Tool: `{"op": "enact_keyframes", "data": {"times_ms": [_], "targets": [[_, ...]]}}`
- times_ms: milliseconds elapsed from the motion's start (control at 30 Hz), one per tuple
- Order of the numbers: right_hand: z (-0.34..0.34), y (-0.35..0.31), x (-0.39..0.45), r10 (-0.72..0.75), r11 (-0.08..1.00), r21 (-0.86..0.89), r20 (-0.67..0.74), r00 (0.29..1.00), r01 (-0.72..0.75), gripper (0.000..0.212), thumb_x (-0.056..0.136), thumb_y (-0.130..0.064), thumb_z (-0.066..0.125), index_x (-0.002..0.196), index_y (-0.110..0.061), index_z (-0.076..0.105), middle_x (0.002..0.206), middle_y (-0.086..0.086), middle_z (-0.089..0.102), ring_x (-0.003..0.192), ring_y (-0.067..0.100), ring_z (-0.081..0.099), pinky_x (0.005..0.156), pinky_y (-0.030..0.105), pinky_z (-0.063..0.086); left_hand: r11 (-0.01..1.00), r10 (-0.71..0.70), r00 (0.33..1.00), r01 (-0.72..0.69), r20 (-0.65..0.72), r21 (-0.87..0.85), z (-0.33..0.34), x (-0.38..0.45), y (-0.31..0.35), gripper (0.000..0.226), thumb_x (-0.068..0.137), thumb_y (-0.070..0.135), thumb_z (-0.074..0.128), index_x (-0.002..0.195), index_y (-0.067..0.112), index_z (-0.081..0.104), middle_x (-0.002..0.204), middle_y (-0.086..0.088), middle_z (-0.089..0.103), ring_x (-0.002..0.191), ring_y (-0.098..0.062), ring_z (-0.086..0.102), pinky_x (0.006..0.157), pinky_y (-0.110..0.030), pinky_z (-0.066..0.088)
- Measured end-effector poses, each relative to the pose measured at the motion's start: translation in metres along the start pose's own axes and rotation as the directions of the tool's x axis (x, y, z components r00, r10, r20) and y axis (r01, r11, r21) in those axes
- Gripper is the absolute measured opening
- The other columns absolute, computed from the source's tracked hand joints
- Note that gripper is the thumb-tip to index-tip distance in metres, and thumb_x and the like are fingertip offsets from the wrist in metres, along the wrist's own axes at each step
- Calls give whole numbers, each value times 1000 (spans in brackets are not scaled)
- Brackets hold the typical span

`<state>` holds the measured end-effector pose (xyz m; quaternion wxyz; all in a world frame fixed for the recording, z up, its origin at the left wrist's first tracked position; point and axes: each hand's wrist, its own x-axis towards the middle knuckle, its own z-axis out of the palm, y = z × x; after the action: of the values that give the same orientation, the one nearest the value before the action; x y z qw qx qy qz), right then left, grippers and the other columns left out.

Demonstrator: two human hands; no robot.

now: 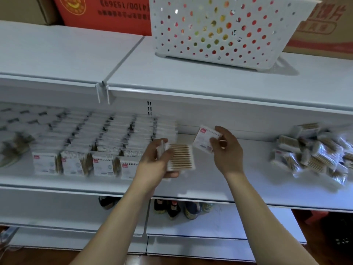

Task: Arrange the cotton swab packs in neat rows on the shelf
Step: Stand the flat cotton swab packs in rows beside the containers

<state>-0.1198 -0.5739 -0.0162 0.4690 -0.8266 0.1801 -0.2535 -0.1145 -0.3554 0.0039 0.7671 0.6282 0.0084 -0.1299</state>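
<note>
A white shelf (238, 180) ran across the view, a perforated white basket (219, 29) on the tier above. Neat rows of packs (91, 142) stood at its left; a loose heap of packs (313, 150) lay at its right. Between them, above the shelf, the left hand (154, 161) gripped a cotton swab pack (180, 156), its wooden sticks running left to right. The right hand (227, 148) pinched a second pack (205, 139), label side showing, tilted, its long axis unclear. The hands were near, not touching
</note>
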Motion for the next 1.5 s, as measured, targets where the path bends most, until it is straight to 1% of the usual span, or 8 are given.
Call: {"op": "enact_keyframes", "data": {"times_ms": [167,533,933,1100,1200,1300,1400,1500], "targets": [[47,24,43,-148,967,-196,83,985,162,35,97,-16,58,130,-25,61,116,6,61,91,17,61,79,21,43,999,34,999,-33,-24,38,-2,4,5,26,99,22,63,123,31,61,119,-5,70,87,-23,76,63,-38,61],[97,64,88,-250,895,-327,195,948,303,34,96,-19,54,130,-22,60,129,11,59,104,35,62,86,43,54,998,69,996,-68,-65,15,3,8,-7,18,99,24,63,113,35,64,106,-6,74,87,-27,75,61,-39,61],[99,58,86,-246,832,-481,125,961,275,39,90,-29,65,129,-22,60,133,13,45,114,37,51,80,48,54,999,33,993,-33,-112,3,-1,-3,-5,26,98,27,65,123,29,60,121,-7,69,87,-25,76,59,-37,61],[61,22,47,-141,957,-254,17,990,141,22,99,-30,58,107,-17,72,106,9,67,89,29,66,73,29,46,1000,28,995,-28,-92,0,-3,-8,1,33,94,31,69,126,28,60,130,-6,63,89,-21,75,62,-37,61],[25,-23,2,62,988,117,289,955,-99,29,101,-39,53,94,-21,75,88,-3,74,83,17,70,72,33,52,997,60,993,-55,-102,57,2,-11,4,31,90,29,75,118,28,63,122,5,62,81,-15,75,58,-36,61],[0,-48,-33,27,976,164,552,834,-140,17,97,-44,58,105,-40,72,105,-13,73,93,12,70,77,31,57,990,87,988,-72,-126,122,9,-15,1,30,86,30,79,111,28,64,109,17,60,72,-18,72,53,-36,60],[-12,-47,-48,38,996,50,520,854,-75,20,89,-28,72,101,-43,68,94,-13,73,79,17,69,70,34,58,982,152,972,-128,-179,140,12,-18,-6,19,90,31,75,103,27,62,98,6,66,62,-20,69,49,-38,59],[-20,-42,-62,-18,990,137,321,947,-28,26,81,-11,79,95,-31,67,87,-7,71,76,16,67,70,33,55,977,172,961,-138,-215,162,12,-21,-12,2,99,35,60,97,35,59,92,-4,70,58,-19,68,47,-38,58]]}}
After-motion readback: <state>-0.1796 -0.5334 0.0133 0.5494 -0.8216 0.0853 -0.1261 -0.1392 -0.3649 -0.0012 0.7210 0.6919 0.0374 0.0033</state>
